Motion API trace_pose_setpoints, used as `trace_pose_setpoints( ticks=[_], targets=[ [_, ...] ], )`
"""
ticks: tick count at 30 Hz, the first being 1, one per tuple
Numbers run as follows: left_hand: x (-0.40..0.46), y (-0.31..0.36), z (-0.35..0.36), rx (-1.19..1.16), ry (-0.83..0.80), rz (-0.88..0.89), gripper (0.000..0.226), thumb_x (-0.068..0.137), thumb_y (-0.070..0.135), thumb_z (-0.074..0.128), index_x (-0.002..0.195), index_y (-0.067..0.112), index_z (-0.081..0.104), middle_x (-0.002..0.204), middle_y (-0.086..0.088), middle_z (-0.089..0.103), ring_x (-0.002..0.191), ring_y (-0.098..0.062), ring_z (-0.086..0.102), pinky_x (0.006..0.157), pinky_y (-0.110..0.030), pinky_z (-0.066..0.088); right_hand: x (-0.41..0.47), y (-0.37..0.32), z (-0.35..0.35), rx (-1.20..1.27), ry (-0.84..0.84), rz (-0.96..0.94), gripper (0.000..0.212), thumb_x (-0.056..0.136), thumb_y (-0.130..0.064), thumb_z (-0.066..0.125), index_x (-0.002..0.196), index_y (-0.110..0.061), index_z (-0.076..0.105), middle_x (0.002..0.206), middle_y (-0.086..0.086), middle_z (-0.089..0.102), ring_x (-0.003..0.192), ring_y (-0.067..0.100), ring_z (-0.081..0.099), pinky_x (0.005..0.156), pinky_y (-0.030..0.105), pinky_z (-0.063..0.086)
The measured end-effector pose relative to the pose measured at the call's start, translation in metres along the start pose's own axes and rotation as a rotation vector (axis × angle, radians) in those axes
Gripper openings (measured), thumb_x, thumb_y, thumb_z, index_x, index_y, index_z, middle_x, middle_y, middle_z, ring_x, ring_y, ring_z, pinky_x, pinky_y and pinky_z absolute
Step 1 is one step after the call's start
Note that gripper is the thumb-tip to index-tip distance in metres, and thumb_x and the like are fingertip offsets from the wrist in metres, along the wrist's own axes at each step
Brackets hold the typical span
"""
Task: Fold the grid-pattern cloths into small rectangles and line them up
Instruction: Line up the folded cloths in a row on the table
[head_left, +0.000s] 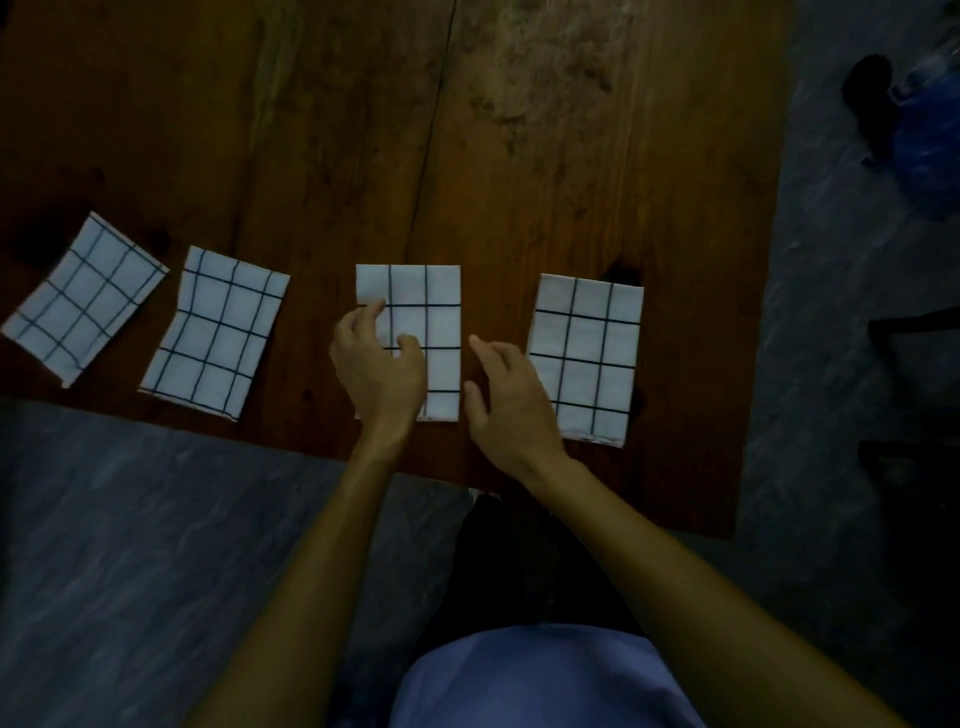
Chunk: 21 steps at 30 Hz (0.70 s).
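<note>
Dim, underexposed view — soft blur, wide-angle bending at edges

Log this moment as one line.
cloths: four folded, in row on table | left hand: on third cloth | right hand: open beside it

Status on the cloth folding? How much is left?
All four cloths on the table look folded. The left hand rests on the third cloth; the right hand hovers between it and the rightmost cloth. Left: straightening the tilted far-left cloth and the second cloth.
</note>
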<state>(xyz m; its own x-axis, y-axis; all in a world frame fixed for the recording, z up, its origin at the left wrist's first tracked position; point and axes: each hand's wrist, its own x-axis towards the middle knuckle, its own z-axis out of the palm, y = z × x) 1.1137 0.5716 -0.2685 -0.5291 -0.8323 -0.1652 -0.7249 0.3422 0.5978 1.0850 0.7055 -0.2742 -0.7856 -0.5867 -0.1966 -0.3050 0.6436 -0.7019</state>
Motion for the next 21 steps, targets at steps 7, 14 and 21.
trace_pose_setpoints(
  ticks=[7,14,21],
  targets=[
    [0.019,-0.017,-0.011,-0.051,-0.042,-0.088,0.05,0.089,0.016,0.058,0.137,0.014,0.043,0.136,-0.01,0.045,0.124,-0.025,0.04,0.098,-0.032,0.038,0.005,-0.036,0.03,0.155,0.019,0.129,0.056,0.094,-0.019,0.051,0.146,-0.013,0.03,0.138,0.005,0.042,0.121,0.017,0.042,0.095,0.023,0.034],
    [0.025,-0.019,-0.011,-0.075,-0.056,-0.034,0.052,0.089,0.015,0.057,0.138,0.013,0.042,0.138,-0.009,0.044,0.127,-0.024,0.039,0.098,-0.03,0.035,0.008,-0.037,0.033,0.141,0.035,0.136,0.052,0.095,-0.021,0.051,0.144,-0.015,0.035,0.136,0.004,0.046,0.119,0.017,0.046,0.097,0.033,0.044],
    [0.018,-0.023,-0.024,-0.054,-0.045,-0.004,0.051,0.089,0.018,0.057,0.138,0.013,0.043,0.138,-0.011,0.043,0.127,-0.026,0.039,0.105,-0.043,0.038,0.008,-0.03,0.029,0.214,0.07,0.131,0.048,0.094,-0.021,0.052,0.14,-0.015,0.04,0.134,0.004,0.048,0.115,0.019,0.051,0.093,0.036,0.049]
  ],
)
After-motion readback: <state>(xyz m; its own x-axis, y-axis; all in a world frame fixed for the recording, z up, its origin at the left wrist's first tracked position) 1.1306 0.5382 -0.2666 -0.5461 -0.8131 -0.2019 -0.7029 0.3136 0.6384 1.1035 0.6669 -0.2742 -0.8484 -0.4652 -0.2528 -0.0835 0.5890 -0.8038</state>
